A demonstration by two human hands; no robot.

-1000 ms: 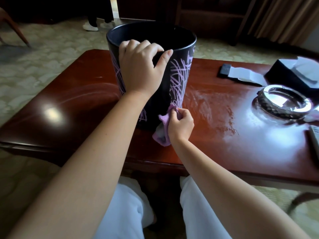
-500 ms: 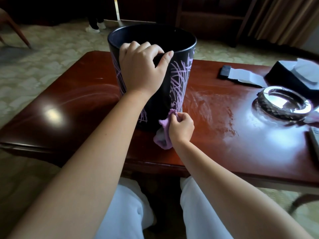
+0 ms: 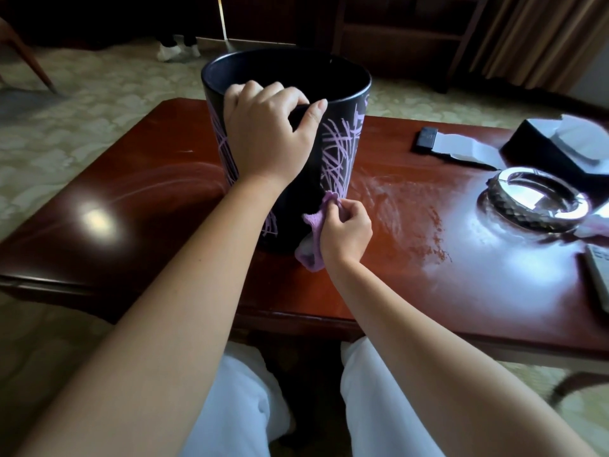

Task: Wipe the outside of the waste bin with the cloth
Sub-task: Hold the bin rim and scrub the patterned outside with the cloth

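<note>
i see a glossy red-brown bench (image 3: pixel 131 206) with smeared streaks. on its right side sit a round chrome ashtray (image 3: pixel 535 202), a dark tissue box (image 3: pixel 560 143) behind it, a small black remote (image 3: pixel 427 137) and a grey remote (image 3: pixel 598 275) at the edge.

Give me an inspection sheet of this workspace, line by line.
Surface: glossy red-brown table, smeared streaks right of the bin.
Job's things: black waste bin with purple scribbles, upright; purple cloth against its lower side.
Clutter: silver ashtray, tissue box, remote, small black item with white paper.
Grippers: left hand grips the bin rim; right hand pinches the cloth.
Cables: nothing seen.
Surroundings: patterned carpet, curtains.
</note>
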